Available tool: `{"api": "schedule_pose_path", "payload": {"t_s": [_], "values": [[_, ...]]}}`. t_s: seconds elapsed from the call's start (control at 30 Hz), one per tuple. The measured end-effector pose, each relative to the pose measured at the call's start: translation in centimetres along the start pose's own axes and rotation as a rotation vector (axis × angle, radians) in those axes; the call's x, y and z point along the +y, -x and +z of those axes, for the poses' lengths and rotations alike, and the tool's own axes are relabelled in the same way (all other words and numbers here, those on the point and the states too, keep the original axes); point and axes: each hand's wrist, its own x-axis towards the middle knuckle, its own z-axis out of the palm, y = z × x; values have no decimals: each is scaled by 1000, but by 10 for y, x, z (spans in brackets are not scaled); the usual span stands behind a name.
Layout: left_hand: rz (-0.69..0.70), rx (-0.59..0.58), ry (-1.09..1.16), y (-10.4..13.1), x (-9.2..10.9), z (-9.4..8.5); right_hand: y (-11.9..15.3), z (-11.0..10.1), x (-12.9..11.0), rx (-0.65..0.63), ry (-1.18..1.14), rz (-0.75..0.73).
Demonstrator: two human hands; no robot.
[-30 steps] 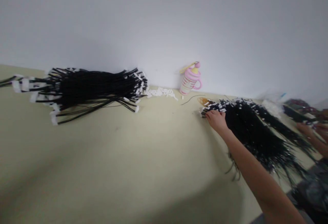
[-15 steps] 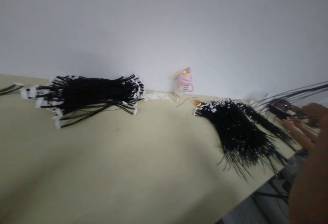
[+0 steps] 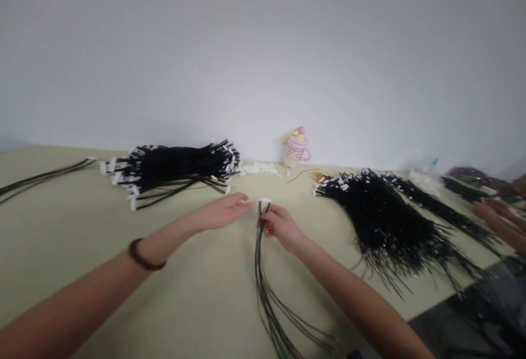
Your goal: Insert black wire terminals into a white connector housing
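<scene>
My right hand pinches a bunch of thin black wires just below the white plastic connector at their top. The loose wire ends hang and fan out toward the table's near edge. Just left of the connector, my left hand is held with its fingers stretched out and nothing in it. A dark band circles the left wrist.
Against the wall lie a pile of black wire harnesses, loose white connectors and a pink cup. More black wires spread at the right. Another person's hands work at the far right.
Both my hands are now over the middle of the table. The wires with the white connector have come in from the right. The view has shifted slightly.
</scene>
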Motion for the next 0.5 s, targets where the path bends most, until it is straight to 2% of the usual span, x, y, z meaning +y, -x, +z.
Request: {"api": "schedule_pose_path", "payload": {"t_s": [0.1,0.17,0.27,0.4,0.5], "values": [[11,-86,-8,-12,-34,22,-11,13,25,-117,-69,79],[33,-56,25,-20,-55,30,-12,14,31,-133,-116,93],[5,8,99,-25,-72,28,2,7,32,-152,-157,115],[-68,112,282,-27,-76,14,55,-14,32,-260,-98,211],[-134,120,392,-29,-74,5,110,-42,31,-539,150,342]]}}
